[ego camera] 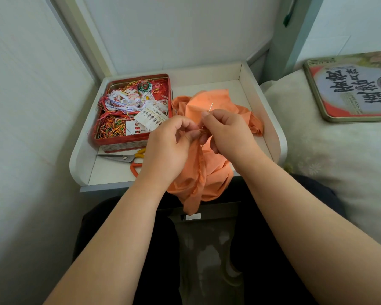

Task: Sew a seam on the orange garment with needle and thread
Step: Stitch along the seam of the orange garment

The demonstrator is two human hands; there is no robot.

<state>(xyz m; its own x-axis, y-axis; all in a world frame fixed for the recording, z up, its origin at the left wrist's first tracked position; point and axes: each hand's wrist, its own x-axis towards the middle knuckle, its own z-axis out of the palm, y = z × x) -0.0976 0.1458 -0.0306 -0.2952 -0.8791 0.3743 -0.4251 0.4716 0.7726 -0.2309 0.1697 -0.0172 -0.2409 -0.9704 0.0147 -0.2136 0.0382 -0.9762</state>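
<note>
The orange garment [209,172] is pinched at its edge by the left hand [172,146]; the right hand [227,133] pinches the needle [209,108].

garment [209,172]: orange, thin, crumpled; I see it heaped on the right half of the white tray, its near part spilling over the near edge and hanging down.
seam edge: a frayed fold, raised at mid-scene, running down toward me.
needle [209,108]: thin, silvery, tilted with its far end up, standing out of the raised fold.
thread: I can't make it out.
</note>
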